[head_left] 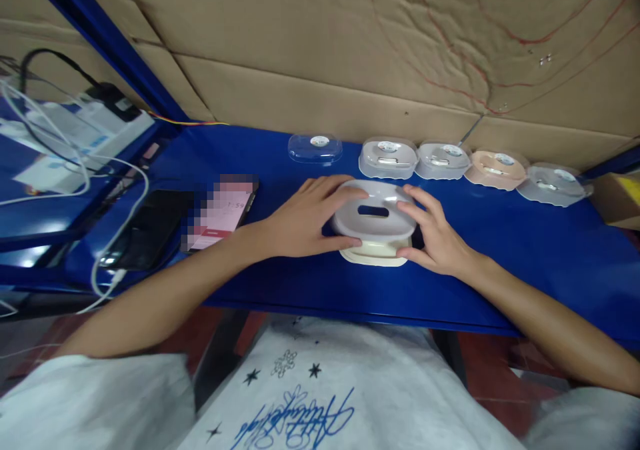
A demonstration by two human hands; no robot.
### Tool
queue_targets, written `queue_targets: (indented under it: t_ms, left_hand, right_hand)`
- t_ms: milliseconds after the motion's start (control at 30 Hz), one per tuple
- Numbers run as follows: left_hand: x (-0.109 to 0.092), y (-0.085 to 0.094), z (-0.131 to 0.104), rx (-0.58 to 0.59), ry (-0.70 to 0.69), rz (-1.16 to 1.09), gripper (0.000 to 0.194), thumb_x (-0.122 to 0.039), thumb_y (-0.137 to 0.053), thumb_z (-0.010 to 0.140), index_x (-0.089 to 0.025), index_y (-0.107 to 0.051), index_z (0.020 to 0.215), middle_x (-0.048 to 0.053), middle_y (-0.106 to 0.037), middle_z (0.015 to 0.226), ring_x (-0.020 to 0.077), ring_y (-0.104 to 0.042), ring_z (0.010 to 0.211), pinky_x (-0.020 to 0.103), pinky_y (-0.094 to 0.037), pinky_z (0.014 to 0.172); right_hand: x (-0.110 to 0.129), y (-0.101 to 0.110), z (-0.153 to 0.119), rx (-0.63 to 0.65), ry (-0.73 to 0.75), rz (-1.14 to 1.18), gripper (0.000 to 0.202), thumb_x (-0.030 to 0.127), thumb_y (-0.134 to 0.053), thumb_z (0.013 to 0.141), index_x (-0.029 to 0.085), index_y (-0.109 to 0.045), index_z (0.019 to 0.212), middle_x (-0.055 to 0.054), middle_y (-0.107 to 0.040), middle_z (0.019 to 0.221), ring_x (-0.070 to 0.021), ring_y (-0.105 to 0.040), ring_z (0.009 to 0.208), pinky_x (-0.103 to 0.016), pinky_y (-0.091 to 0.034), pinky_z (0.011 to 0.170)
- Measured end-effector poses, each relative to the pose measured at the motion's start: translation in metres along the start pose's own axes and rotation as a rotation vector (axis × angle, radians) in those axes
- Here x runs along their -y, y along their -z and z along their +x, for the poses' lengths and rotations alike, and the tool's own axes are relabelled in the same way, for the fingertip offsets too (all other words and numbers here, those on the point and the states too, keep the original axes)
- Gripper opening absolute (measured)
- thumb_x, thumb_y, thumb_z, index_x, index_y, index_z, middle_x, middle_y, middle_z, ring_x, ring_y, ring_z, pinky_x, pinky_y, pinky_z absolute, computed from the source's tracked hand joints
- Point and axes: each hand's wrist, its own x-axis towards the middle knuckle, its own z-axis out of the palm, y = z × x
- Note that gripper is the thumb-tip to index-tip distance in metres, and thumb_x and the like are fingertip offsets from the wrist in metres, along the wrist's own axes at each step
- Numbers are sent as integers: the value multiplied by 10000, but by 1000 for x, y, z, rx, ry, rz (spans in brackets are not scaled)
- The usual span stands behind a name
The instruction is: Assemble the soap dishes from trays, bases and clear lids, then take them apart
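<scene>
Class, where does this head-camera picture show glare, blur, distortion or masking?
Head view: bright reflections mark the blue surface at far left; blocky pixelation covers part of the lit phone; lid labels are too soft to read; the blue post leans steeply, probably wide-lens distortion; the pale dish is softly lit.

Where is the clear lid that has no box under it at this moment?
In the head view, the clear lid lies at the back of the blue table, left of the leftmost lidded box and beyond the left hand.
</scene>
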Motion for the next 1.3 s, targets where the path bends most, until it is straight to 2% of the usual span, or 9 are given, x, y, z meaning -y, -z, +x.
queue_targets:
  t_ms: [167, 267, 467, 667, 900, 1000, 1100, 1200, 1300]
  left_hand:
    - [20, 32, -6, -69, 133, 243, 789, -779, -520, 1074, -197, -519, 1608, 224, -463, 1701, 446, -467, 1562, 626, -413, 1242]
    - [36, 40, -8, 47, 212, 272, 748, -719, -572, 1058, -219, -526, 1613, 207, -541, 1628, 451, -539, 1496, 626, -454, 1199]
    - [53, 42, -9, 209, 361, 299, 753, -652, -645, 1034, -254, -479, 1651, 182, -569, 1620, 446, -567, 1486, 624, -452, 1207]
    - [52, 41, -11, 347, 454, 463, 731, -555, -674, 1073, -175, -463, 1662, 236, -630, 1546, 470, -640, 1368, 665, -474, 1157]
    - [47, 30, -5, 174, 477, 577, 568, -396, -612, 1095, -207, -512, 1621, 210, -538, 1634, 448, -630, 1380, 589, -526, 1120]
    - [42, 26, -3, 126, 390, 545, 500, -357, -590, 1100, -171, -584, 1564, 226, -561, 1610, 462, -628, 1396, 613, -522, 1130]
    - [29, 20, -2, 92, 126, 290, 459, -416, -566, 1136, -185, -622, 1528, 195, -614, 1564, 400, -609, 1450, 565, -501, 1193]
    - [6, 12, -3, 119, -112, 22, 531, -531, -602, 1132, -224, -594, 1565, 174, -613, 1584, 349, -613, 1454, 496, -500, 1218]
    - [-10, 3, -4, 179, -209, 0, 611, -570, -677, 1093, -235, -567, 1591, 196, -563, 1644, 372, -578, 1495, 522, -483, 1234]
  right_hand:
    - [2, -1, 0, 148, -9, -21, 949, 594, -680, 1056, 352, -152, 1806, -205, -334, 1802, -451, -419, 1640, -690, -476, 1264]
    - [5, -1, 0, 256, 11, -30, 789, 541, -658, 1085, 305, -320, 1758, -221, -419, 1762, -431, -496, 1591, -647, -517, 1225]
    - [5, 2, 1, 242, 25, -40, 629, 489, -652, 1098, 269, -469, 1659, -214, -520, 1684, -406, -547, 1535, -600, -532, 1187]
    - [4, 3, 3, 170, 32, -83, 463, 506, -628, 1108, 209, -618, 1462, -185, -698, 1363, -337, -701, 1231, -490, -581, 1021]
    - [9, 8, 8, 90, 64, -50, 175, 373, -643, 1111, 219, -670, 1033, -30, -735, 832, -187, -668, 709, -333, -505, 716]
    - [11, 11, 9, 113, 98, -15, 341, 318, -650, 1098, 251, -553, 778, 34, -626, 650, -146, -578, 573, -318, -447, 640]
    - [13, 13, 10, 143, 107, 12, 394, 326, -668, 1085, 256, -521, 726, 32, -619, 634, -149, -584, 569, -327, -461, 636]
    - [15, 12, 11, 168, 92, 62, 271, 343, -674, 1085, 240, -633, 838, -38, -790, 862, -192, -737, 764, -352, -561, 761]
    - [15, 7, 10, 244, 90, 39, 152, 332, -642, 1106, 214, -736, 1116, -127, -821, 1312, -286, -775, 1224, -462, -584, 1050]
